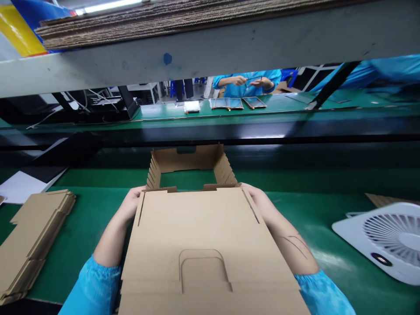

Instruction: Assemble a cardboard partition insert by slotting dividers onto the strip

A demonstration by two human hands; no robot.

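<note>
A flat, brown die-cut cardboard box blank (203, 227) with slots and a tongue-shaped cut lies in front of me, its near end running out of the picture. Its far left corner is in my left hand (133, 202), the fingers partly hidden by the board. At the far right corner my right hand (257, 200) grips the edge, fingertips likewise covered. Just beyond stands an upright cardboard frame (187, 158) with notched side walls, green surface showing through its middle. Whether frame and blank are one piece, I cannot tell.
Folded cardboard blanks (39, 232) are stacked at left, near black and white sheets (29, 175). A white fan (387, 240) sits at right. Overhead, a shelf (210, 61) bears cardboard sheets (164, 19). Across the line, a person in blue (246, 85) works behind flat panels (226, 103).
</note>
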